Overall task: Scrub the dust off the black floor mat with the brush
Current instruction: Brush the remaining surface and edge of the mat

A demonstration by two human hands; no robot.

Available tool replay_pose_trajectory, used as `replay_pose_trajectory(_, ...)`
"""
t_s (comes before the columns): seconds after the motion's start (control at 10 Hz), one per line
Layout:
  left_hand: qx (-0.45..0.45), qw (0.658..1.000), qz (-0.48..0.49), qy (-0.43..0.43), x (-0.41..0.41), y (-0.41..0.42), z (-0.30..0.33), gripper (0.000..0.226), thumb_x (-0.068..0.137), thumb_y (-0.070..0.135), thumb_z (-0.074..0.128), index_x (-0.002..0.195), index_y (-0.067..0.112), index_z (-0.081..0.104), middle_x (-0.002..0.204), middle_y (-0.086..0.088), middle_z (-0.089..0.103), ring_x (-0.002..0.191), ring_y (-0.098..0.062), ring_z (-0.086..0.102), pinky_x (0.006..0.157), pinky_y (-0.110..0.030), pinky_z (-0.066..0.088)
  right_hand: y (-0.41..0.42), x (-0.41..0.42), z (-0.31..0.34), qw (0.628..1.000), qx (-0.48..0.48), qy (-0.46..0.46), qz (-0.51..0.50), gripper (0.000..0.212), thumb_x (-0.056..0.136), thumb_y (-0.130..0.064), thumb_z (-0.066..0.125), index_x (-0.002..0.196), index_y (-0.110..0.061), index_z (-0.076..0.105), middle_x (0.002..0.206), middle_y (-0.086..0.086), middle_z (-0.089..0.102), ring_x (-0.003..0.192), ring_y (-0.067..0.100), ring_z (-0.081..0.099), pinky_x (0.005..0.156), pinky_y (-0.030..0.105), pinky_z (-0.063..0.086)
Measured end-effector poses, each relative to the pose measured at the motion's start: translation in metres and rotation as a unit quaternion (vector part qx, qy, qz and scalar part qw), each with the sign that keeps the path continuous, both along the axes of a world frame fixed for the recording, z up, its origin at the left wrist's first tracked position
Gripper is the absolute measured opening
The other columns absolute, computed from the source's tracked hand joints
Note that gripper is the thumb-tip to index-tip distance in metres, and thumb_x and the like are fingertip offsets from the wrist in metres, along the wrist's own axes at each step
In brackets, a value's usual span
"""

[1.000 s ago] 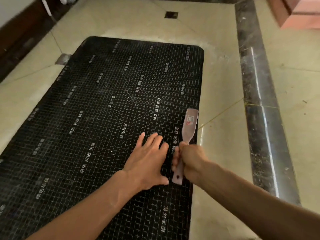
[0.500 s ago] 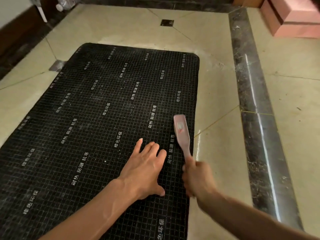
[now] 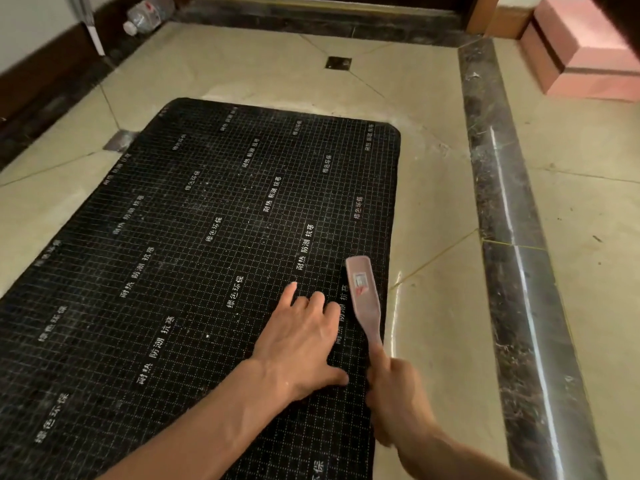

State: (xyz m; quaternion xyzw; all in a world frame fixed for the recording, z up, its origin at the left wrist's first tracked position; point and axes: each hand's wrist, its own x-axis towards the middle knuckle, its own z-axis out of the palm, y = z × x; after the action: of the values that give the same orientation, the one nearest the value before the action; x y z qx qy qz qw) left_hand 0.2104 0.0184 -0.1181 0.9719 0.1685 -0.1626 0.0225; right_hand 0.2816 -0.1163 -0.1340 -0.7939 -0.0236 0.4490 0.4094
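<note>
The black floor mat (image 3: pixel 194 258), gridded with white printed characters, lies flat on the beige tiled floor. My left hand (image 3: pixel 304 337) presses flat on the mat near its right edge, fingers spread. My right hand (image 3: pixel 398 400) grips the handle of a pink brush (image 3: pixel 362 289), whose head sits on the mat's right edge just beyond my left fingertips. Its bristles are hidden underneath.
A dark marble strip (image 3: pixel 509 237) runs along the floor to the right of the mat. A pink stepped block (image 3: pixel 585 53) stands at the far right. A plastic bottle (image 3: pixel 147 12) lies by the far-left wall. A small floor drain (image 3: pixel 338 63) sits beyond the mat.
My right hand has drawn the brush back toward me and tilted its head leftward along the mat's right edge. The left hand stays pressed on the mat. The camera view has tipped up.
</note>
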Motion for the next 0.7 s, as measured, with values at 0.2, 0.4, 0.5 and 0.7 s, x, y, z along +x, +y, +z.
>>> replay_pose_trajectory(0.2, 0.067, 0.995, 0.063, -0.045, 0.03, 0.002, -0.004, 0.075, 0.079, 0.077, 0.057, 0.12, 0.014, 0.056, 0.11, -0.003, 0.06, 0.091, -0.017, 0.059, 0.101, -0.04, 0.042, 0.087, 0.101, -0.008, 0.998, -0.009, -0.061, -0.033, 0.053, 0.097, -0.063, 0.038, 0.068, -0.018, 0.04, 0.068, 0.004, 0.044, 0.056, 0.02, 0.043, 0.054, 0.03, 0.04)
replay_pose_trajectory(0.4, 0.067, 0.993, 0.096, 0.0, 0.051, 0.01, 0.0, 0.091, 0.073, 0.078, 0.063, 0.129, 0.008, 0.055, 0.123, -0.008, 0.059, 0.092, -0.021, 0.065, 0.1, -0.039, 0.042, 0.102, 0.11, 0.008, 0.998, 0.009, 0.025, -0.06, 0.038, 0.106, -0.044, 0.034, 0.074, -0.024, 0.039, 0.063, 0.003, 0.037, 0.044, 0.015, 0.031, 0.035, 0.02, 0.03)
replay_pose_trajectory(0.5, 0.056, 0.994, 0.093, 0.02, 0.057, 0.011, 0.002, 0.085, 0.072, 0.075, 0.068, 0.124, 0.008, 0.058, 0.123, -0.01, 0.061, 0.091, -0.02, 0.065, 0.099, -0.039, 0.043, 0.052, 0.045, -0.006, 1.0, -0.008, -0.026, 0.0, 0.032, 0.106, -0.036, 0.034, 0.075, -0.039, 0.038, 0.069, 0.011, 0.051, 0.049, 0.02, 0.046, 0.045, 0.034, 0.046)
replay_pose_trajectory(0.7, 0.054, 0.994, 0.086, 0.044, 0.062, 0.012, 0.001, 0.078, 0.069, 0.076, 0.069, 0.113, 0.012, 0.062, 0.114, -0.007, 0.064, 0.086, -0.019, 0.065, 0.092, -0.037, 0.047, 0.036, 0.054, -0.001, 0.999, -0.015, 0.024, -0.018, 0.046, 0.106, -0.034, 0.034, 0.068, -0.012, 0.049, 0.052, 0.005, 0.045, 0.038, 0.017, 0.04, 0.041, 0.027, 0.032)
